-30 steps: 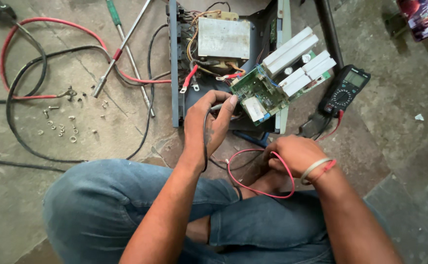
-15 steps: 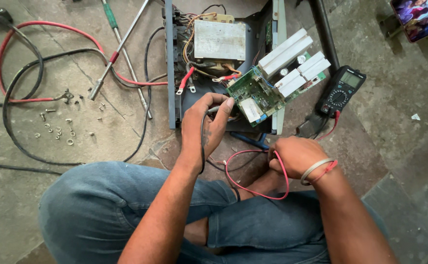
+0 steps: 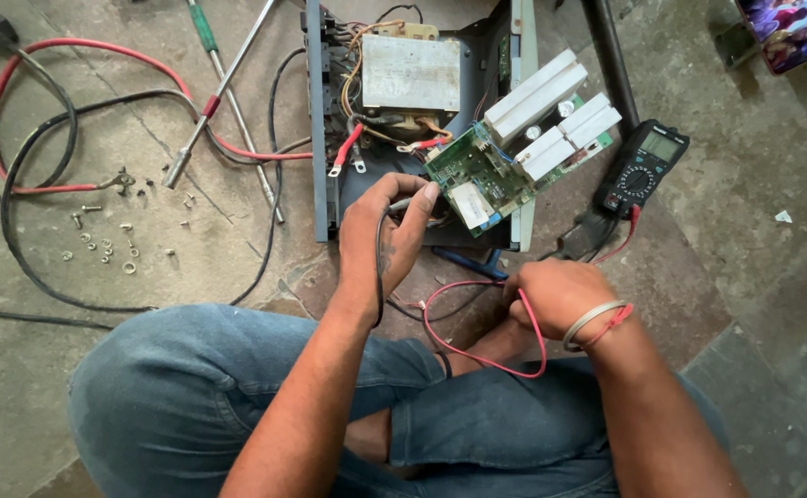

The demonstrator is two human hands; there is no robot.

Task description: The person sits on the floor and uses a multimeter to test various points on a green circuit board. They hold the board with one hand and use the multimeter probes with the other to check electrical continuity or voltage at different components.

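My left hand (image 3: 387,232) grips a black test probe whose lead runs down my wrist; its tip points at the green circuit board (image 3: 473,175) tilted up from an opened metal chassis (image 3: 322,138). White finned heat sinks (image 3: 555,115) stand on the board. My right hand (image 3: 555,293) is closed on the red test lead (image 3: 477,327), which loops over my leg. A black multimeter (image 3: 644,168) lies right of the board.
A transformer (image 3: 410,72) sits inside the chassis. On the concrete floor to the left lie red and black cables (image 3: 30,120), long screwdrivers (image 3: 223,88) and several loose screws and washers (image 3: 104,244). A colourful box (image 3: 786,32) is at the top right.
Both hands stay almost where they were; the view has shifted slightly. My left hand keeps the probe by the board's edge.
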